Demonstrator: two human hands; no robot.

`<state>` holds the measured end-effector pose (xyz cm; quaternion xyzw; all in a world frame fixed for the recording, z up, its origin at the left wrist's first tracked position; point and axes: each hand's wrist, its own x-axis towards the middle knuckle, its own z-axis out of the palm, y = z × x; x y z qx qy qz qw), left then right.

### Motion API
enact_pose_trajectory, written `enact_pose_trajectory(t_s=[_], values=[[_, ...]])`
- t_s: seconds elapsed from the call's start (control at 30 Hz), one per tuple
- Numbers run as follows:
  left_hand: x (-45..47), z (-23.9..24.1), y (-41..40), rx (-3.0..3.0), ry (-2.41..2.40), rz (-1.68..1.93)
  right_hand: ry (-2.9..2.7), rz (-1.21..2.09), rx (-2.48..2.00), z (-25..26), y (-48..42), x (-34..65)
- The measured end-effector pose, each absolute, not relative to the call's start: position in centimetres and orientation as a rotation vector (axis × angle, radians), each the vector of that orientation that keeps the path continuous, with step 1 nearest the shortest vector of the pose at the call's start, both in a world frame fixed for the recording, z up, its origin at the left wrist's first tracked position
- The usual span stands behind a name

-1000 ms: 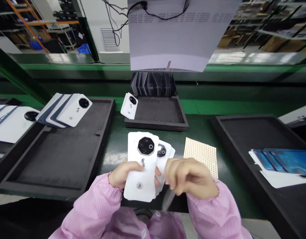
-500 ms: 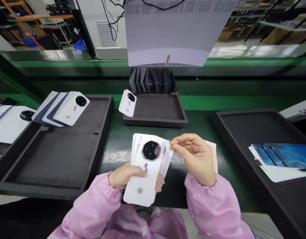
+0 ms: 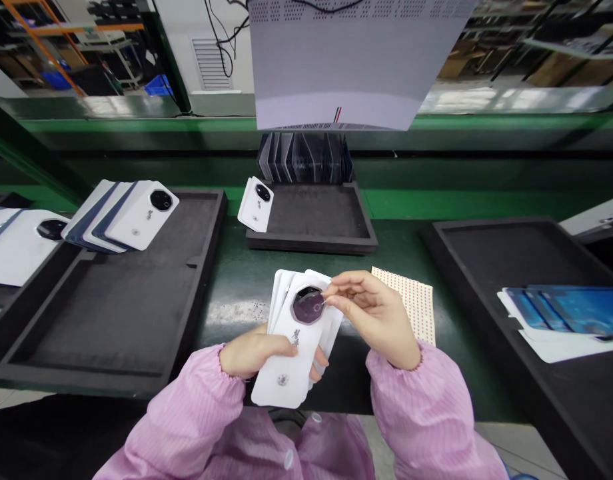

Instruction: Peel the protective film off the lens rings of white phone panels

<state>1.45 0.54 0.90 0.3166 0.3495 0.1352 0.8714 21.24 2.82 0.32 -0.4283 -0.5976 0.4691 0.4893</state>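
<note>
My left hand [image 3: 259, 350] grips a fanned stack of white phone back covers [image 3: 296, 350] by their lower half, above the green bench. The top cover shows its dark octagonal camera window [image 3: 307, 305]. My right hand [image 3: 371, 313] is pinched with thumb and forefinger at the right edge of that window, holding something small that I cannot make out. Both arms wear pink sleeves. A sheet of small dotted stickers [image 3: 414, 303] lies on the bench just behind my right hand.
A large black foam tray [image 3: 116, 313] lies at left with white covers [image 3: 131, 213] leaning on its far corner. A smaller black tray [image 3: 316, 223] sits ahead, one cover [image 3: 256, 203] on its left rim. Another black tray [image 3: 531, 267] at right holds blue-filmed parts [image 3: 571, 313].
My right hand came up from below the stack, swung right toward the sticker sheet, then came back with pinched fingers to the camera window. The stack tilted slightly.
</note>
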Motion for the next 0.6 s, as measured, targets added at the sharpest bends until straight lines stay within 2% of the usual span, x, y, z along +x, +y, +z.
enact_pose_trajectory(t_s=[0.3, 0.6], values=[[1.46, 0.97, 0.49, 0.669, 0.731, 0.280, -1.516, 1.088, -1.066, 0.25, 2.84, 21.20], [1.53, 0.81, 0.50, 0.655, 0.714, 0.315, -1.763, 0.676, -1.145, 0.30, 3.03, 20.52]])
